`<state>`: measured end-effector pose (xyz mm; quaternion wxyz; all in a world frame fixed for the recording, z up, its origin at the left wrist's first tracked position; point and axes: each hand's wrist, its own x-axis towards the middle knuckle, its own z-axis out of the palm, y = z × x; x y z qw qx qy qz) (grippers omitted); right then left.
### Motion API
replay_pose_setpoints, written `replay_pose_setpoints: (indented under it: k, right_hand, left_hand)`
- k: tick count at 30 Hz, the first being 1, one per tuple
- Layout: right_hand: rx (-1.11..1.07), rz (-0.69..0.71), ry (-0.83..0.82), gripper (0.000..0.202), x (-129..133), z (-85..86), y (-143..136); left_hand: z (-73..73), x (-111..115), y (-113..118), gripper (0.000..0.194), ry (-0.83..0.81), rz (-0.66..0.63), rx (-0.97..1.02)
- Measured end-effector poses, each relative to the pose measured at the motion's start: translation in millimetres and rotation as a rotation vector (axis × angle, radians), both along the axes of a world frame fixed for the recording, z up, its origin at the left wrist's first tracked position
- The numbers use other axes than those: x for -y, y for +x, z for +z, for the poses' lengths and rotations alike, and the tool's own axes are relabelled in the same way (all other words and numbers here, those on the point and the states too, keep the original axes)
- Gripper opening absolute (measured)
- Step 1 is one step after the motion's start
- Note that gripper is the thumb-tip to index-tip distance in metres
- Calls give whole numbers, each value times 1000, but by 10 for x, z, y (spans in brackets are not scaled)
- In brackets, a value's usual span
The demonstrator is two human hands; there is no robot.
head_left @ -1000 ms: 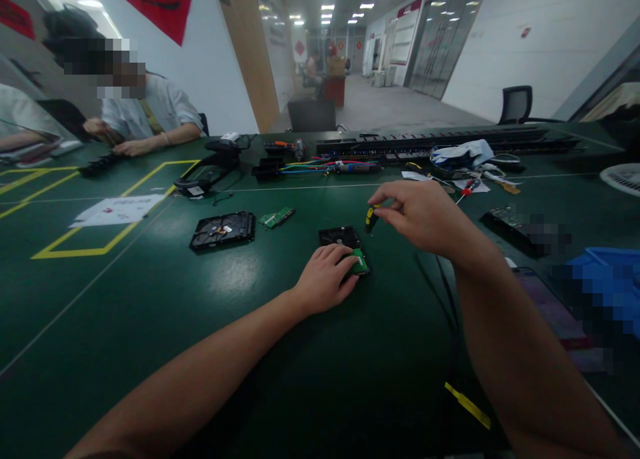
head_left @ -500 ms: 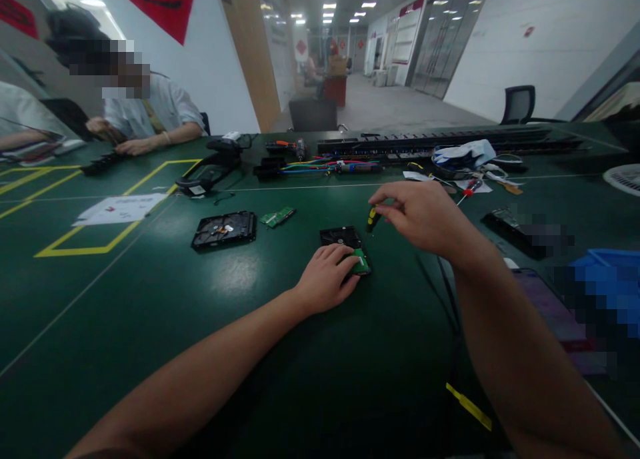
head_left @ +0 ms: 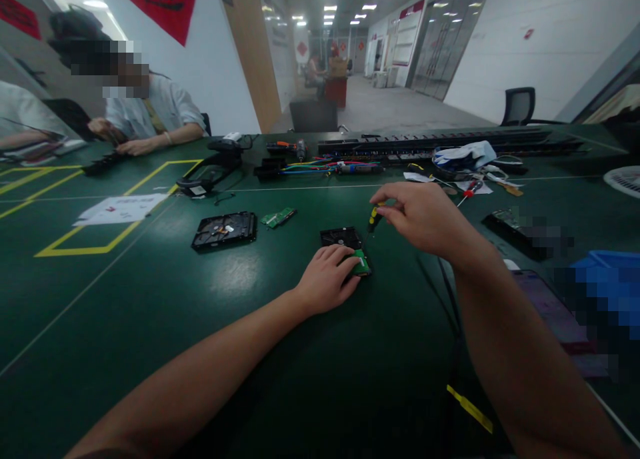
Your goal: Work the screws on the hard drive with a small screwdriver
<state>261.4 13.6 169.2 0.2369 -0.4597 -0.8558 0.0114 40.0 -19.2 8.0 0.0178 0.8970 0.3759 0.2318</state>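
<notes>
Hard drive (head_left: 339, 236), with a green circuit board (head_left: 362, 264), lies under the spread left hand (head_left: 327, 280); the right hand (head_left: 419, 214) grips a yellow-and-black screwdriver (head_left: 373, 219) just beside it.

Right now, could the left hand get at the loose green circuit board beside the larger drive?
Probably yes: nothing visible blocks the left hand from the loose green circuit board. The hand rests on the smaller drive, though, so reaching would likely mean lifting off.

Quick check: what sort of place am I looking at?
Probably an electronics work area in an office: what looks like a hard drive lies beside a green circuit board, and the right hand holds a screwdriver.
</notes>
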Motion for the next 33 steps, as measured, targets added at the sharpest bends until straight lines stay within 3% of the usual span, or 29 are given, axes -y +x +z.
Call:
replay_pose_setpoints:
  k: [6, 15, 25, 33]
  right_hand:
    - [24, 10, 0, 30, 9, 10, 24]
    - [3, -7, -1, 19, -68, -38, 32]
    - [-274, 28, -245, 15, -215, -189, 83]
    - [-310, 37, -280, 17, -217, -236, 18]
  left_hand:
    - [-10, -4, 1, 36, -2, 2, -2]
    - [-18, -4, 2, 36, 12, 2, 5]
    - [-18, -1, -10, 38, -3, 2, -1]
    - [-11, 0, -4, 38, -18, -2, 5]
